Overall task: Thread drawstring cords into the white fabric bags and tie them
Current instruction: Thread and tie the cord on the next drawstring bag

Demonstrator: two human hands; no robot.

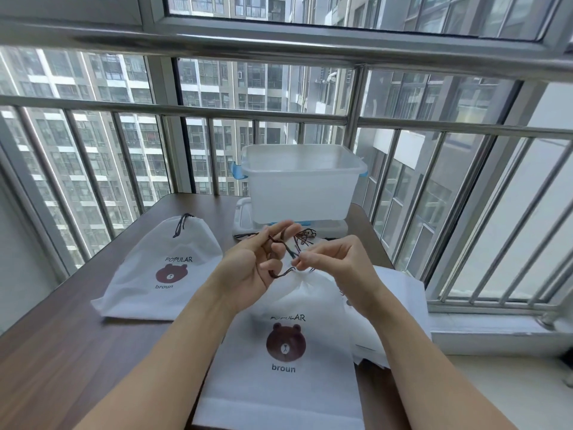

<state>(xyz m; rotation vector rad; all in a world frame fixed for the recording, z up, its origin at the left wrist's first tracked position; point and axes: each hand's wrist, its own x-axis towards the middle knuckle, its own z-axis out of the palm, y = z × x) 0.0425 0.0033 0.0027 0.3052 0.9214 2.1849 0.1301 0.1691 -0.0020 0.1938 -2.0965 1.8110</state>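
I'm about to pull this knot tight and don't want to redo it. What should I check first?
1. Cord held by both hands: ok, left hand has it looped over its fingers, right hand pinches it.
2. Cord threaded through the front bag: cannot tell, the gathered top hides the channel.
3. Bag mouth gathered: ok.
4. Knot formed: cannot tell, fingers cover it.
5. Spare cords clear of the loop: ok, behind the hands.
6. Finished bag out of the way: ok.
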